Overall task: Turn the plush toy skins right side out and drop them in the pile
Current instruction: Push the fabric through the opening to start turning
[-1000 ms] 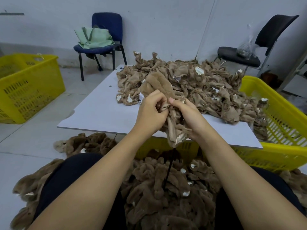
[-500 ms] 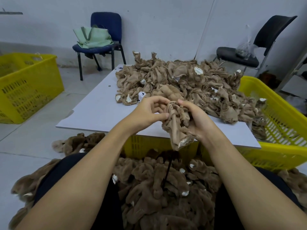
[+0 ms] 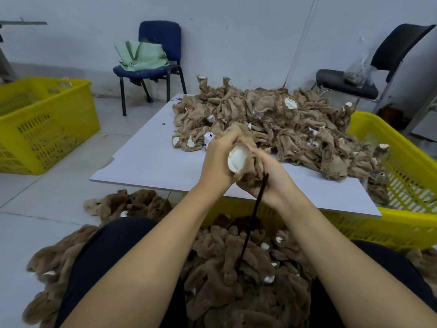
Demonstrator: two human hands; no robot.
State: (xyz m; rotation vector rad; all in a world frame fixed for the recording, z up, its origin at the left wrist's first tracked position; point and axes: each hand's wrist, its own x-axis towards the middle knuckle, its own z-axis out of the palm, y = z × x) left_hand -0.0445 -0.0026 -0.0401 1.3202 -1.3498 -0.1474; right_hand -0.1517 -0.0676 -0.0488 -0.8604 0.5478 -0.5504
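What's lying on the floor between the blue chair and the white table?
Nothing; in the head view the floor between the blue chair and the far edge of the white table is bare tile.

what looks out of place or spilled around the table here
Some skins spill off the table's right edge into the yellow crate. Fluffy ones lie on the floor. A corner looks chipped.
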